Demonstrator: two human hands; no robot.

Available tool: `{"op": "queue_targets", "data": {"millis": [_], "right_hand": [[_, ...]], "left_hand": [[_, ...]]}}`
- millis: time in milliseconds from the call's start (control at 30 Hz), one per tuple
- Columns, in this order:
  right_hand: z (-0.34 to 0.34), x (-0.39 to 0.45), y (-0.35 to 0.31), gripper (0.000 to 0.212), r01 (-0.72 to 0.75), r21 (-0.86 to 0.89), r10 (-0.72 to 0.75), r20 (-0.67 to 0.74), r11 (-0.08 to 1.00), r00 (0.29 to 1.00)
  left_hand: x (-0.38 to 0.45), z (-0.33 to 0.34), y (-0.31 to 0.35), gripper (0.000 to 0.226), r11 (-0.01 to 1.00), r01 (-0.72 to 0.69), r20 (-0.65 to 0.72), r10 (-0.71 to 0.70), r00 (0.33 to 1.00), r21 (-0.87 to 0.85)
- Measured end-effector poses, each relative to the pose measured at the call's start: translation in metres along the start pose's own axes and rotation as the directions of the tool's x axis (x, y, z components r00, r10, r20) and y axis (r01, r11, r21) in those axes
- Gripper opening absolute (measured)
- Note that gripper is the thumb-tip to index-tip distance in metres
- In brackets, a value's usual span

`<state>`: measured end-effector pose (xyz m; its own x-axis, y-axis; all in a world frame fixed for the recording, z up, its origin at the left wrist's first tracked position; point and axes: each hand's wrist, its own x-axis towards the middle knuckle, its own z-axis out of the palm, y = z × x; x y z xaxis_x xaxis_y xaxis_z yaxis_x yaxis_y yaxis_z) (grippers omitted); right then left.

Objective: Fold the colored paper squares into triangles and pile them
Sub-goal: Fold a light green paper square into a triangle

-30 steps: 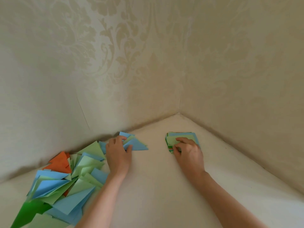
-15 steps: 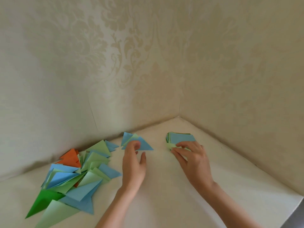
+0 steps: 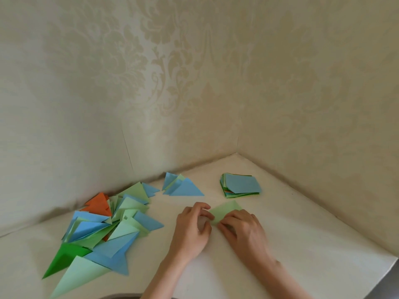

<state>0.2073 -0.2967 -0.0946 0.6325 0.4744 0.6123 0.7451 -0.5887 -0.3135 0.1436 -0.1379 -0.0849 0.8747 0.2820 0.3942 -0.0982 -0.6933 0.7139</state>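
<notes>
A light green paper square (image 3: 225, 211) lies on the white table between my hands. My left hand (image 3: 193, 229) pinches its left corner with curled fingers. My right hand (image 3: 241, 229) holds its near edge, fingers bent over the paper. Behind them sits a stack of unfolded squares (image 3: 240, 185) with a blue sheet on top. A big loose pile of folded triangles (image 3: 108, 225), blue, green and orange, spreads at the left. A few more blue and green triangles (image 3: 181, 187) lie near the wall.
The white table (image 3: 302, 244) fits into a corner of two wallpapered walls (image 3: 194, 83). Its right edge (image 3: 384, 275) runs diagonally at the lower right.
My right hand drew a light green square off the stack toward me. My left hand left the small triangle group and came over to grip the square's left corner.
</notes>
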Motion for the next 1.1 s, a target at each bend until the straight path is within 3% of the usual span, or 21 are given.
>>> {"op": "queue_targets", "data": {"millis": [167,633,967,1100], "right_hand": [[0.000,0.000,0.002,0.010,-0.026,0.066,0.019,0.100,0.997,0.995],[-0.001,0.007,0.002,0.030,-0.249,0.239,0.214,0.161,0.939,0.963],[-0.001,0.009,0.001,0.028,-0.320,0.259,0.276,0.192,0.912,0.942],[-0.002,0.006,0.003,0.019,-0.275,0.288,0.237,0.162,0.917,0.958]], "left_hand": [[-0.001,0.000,0.001,0.030,0.999,-0.024,-0.016,0.024,1.000,-0.024],[0.005,0.007,-0.003,0.030,0.994,0.011,0.021,-0.013,1.000,0.113],[0.007,0.006,0.000,0.049,0.995,0.099,0.005,-0.099,0.995,-0.009],[0.004,0.002,-0.002,0.044,0.993,0.080,0.014,-0.079,0.997,-0.084]]}}
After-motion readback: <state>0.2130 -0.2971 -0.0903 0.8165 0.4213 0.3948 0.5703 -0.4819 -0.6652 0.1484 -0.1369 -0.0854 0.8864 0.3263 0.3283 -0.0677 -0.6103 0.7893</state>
